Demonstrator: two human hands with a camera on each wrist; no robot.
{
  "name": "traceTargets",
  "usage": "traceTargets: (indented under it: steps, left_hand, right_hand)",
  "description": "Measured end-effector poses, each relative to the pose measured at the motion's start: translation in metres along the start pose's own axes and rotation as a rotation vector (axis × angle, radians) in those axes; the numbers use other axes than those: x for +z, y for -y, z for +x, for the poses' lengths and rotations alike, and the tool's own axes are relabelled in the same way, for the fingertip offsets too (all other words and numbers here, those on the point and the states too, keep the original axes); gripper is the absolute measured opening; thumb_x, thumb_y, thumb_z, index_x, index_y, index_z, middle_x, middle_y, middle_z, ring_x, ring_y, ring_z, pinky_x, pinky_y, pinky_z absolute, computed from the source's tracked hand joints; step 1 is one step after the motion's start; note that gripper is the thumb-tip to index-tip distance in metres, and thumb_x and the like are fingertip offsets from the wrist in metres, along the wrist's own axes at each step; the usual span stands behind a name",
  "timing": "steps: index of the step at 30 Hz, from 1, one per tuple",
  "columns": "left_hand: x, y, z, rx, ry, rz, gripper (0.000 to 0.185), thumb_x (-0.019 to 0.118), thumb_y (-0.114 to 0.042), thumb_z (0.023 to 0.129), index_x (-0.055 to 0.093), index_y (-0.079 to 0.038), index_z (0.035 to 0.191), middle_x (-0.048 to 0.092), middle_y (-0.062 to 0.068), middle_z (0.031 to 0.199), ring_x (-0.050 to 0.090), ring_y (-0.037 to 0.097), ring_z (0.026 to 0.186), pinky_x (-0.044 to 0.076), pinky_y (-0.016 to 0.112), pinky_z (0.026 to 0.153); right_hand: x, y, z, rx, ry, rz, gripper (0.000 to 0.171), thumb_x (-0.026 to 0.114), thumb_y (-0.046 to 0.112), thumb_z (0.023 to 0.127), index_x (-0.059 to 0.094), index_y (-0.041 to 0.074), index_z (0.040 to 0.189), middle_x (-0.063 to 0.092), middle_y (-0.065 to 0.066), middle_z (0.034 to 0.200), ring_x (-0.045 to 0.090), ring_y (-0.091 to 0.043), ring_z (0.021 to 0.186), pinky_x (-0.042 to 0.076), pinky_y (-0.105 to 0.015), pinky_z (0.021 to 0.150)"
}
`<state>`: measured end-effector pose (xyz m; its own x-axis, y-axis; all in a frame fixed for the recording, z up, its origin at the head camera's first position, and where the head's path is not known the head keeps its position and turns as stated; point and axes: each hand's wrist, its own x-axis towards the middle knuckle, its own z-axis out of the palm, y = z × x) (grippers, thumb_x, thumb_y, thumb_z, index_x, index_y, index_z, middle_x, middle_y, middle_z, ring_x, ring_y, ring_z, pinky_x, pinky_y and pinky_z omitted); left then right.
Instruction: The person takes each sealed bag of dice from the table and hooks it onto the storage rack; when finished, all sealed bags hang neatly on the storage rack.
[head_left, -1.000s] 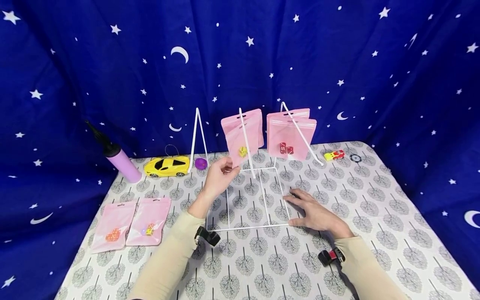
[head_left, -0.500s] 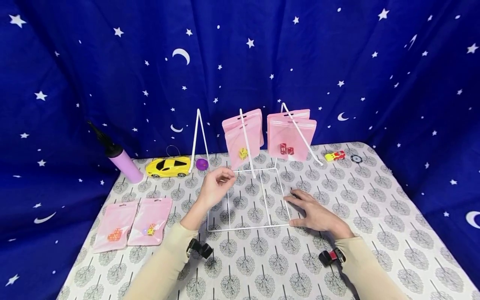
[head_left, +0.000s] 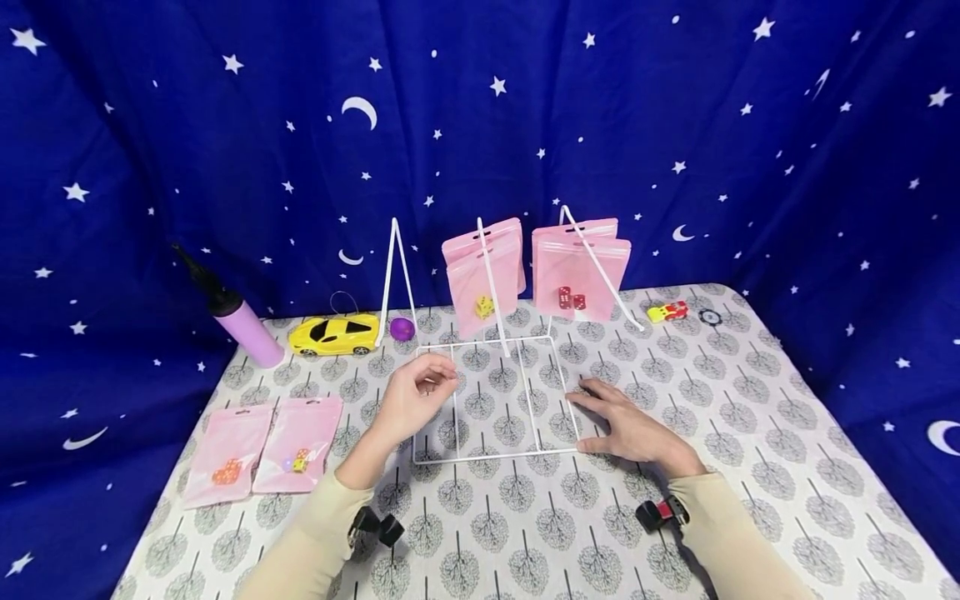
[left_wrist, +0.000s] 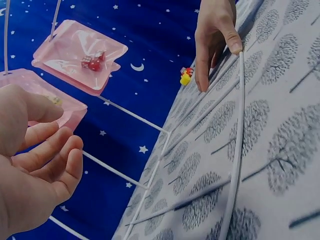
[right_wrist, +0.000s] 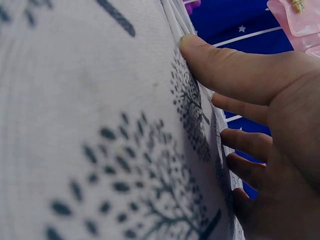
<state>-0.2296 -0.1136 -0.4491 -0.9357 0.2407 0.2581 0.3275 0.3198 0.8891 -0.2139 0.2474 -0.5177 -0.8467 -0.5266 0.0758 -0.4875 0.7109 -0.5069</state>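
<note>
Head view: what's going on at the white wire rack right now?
A person sits at a table with a white wire rack. The right hand lies flat on the rack's base edge, fingers straight. The left hand hovers loosely curled over the base's left side, holding nothing. Pink pouches with dice hang on the rack's hooks: one with a yellow die, one with red dice. Two more pouches lie flat at the left.

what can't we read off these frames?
- Dice pips: in the head view the dice in the hung bags and flat bags are too small.
- Rack base under the right hand: covered by the palm in the head view, blurred in the right wrist view.
- Left hand palm: turned away in the head view, cut by the edge in the left wrist view.
- Black chip: markings too small.
</note>
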Motion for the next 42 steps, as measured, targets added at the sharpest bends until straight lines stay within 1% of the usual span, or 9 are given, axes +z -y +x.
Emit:
traceTargets:
  steps: [5,8,10,16,24,30,33,37,42]
  left_hand:
    - [-0.014,0.0,-0.017,0.052,0.009,0.044,0.016,0.071,-0.004,0.086,0.067,-0.004,0.102,0.07,0.009,0.094,0.065,0.016,0.083,0.056,0.025,0.074]
    - [-0.022,0.001,-0.029,0.036,0.009,0.069,0.017,0.072,-0.006,0.085,0.067,-0.006,0.102,0.07,0.008,0.095,0.064,0.017,0.083,0.057,0.027,0.075]
    - [-0.028,0.007,-0.037,0.034,0.002,0.078,0.018,0.073,-0.007,0.085,0.067,-0.007,0.102,0.07,0.009,0.095,0.064,0.016,0.083,0.057,0.027,0.076]
    - [-0.047,0.014,-0.057,0.023,-0.04,0.117,0.023,0.074,-0.002,0.082,0.067,-0.006,0.104,0.069,0.011,0.094,0.061,0.01,0.081,0.057,0.024,0.075]
    - [-0.072,0.023,-0.077,-0.043,-0.119,0.189,0.025,0.075,-0.004,0.082,0.066,-0.003,0.106,0.068,0.011,0.1,0.062,0.016,0.087,0.058,0.027,0.078]
    - [-0.093,0.033,-0.089,-0.152,-0.215,0.285,0.029,0.074,-0.003,0.083,0.066,-0.002,0.11,0.066,0.016,0.101,0.062,0.018,0.087,0.058,0.028,0.079]
    - [-0.103,0.037,-0.094,-0.183,-0.255,0.325,0.031,0.074,-0.004,0.083,0.065,-0.001,0.112,0.066,0.016,0.101,0.062,0.02,0.089,0.059,0.03,0.08]
    - [-0.114,0.043,-0.101,-0.202,-0.294,0.445,0.035,0.076,-0.008,0.082,0.065,-0.002,0.115,0.066,0.016,0.105,0.062,0.026,0.095,0.057,0.04,0.082]
    - [-0.125,0.047,-0.108,-0.289,-0.318,0.557,0.043,0.076,-0.014,0.083,0.06,-0.001,0.121,0.059,0.021,0.114,0.056,0.034,0.104,0.05,0.051,0.085]
  right_hand:
    - [0.0,0.001,0.0,-0.002,-0.003,-0.001,0.081,0.08,0.04,0.075,0.048,0.009,0.143,0.029,-0.028,0.153,0.026,-0.051,0.139,0.025,-0.073,0.107]
    - [0.001,0.001,0.0,-0.004,-0.005,0.0,0.081,0.081,0.039,0.075,0.049,0.009,0.143,0.029,-0.028,0.153,0.026,-0.051,0.139,0.025,-0.073,0.107]
    - [0.001,0.001,0.001,-0.004,-0.007,0.0,0.081,0.081,0.039,0.075,0.049,0.009,0.143,0.029,-0.028,0.153,0.026,-0.051,0.139,0.025,-0.073,0.106]
    - [0.0,0.0,0.002,-0.008,-0.008,0.006,0.081,0.081,0.039,0.075,0.049,0.009,0.143,0.029,-0.028,0.153,0.026,-0.051,0.139,0.025,-0.073,0.106]
    - [0.001,0.0,0.002,-0.011,-0.005,0.011,0.081,0.081,0.04,0.075,0.049,0.009,0.143,0.029,-0.028,0.153,0.026,-0.051,0.139,0.025,-0.073,0.107]
    - [0.003,0.0,0.0,-0.006,0.005,0.013,0.081,0.079,0.042,0.076,0.048,0.009,0.144,0.028,-0.028,0.154,0.025,-0.051,0.139,0.025,-0.073,0.106]
    - [0.004,-0.001,-0.001,-0.001,0.004,0.014,0.081,0.079,0.042,0.077,0.048,0.009,0.143,0.028,-0.028,0.154,0.025,-0.051,0.139,0.026,-0.074,0.106]
    - [0.003,-0.002,-0.001,0.002,0.001,0.017,0.081,0.079,0.042,0.076,0.048,0.009,0.143,0.028,-0.027,0.154,0.025,-0.051,0.139,0.025,-0.074,0.105]
    - [0.002,-0.002,0.0,0.002,0.001,0.013,0.082,0.078,0.044,0.076,0.048,0.01,0.144,0.027,-0.026,0.155,0.024,-0.051,0.14,0.025,-0.074,0.105]
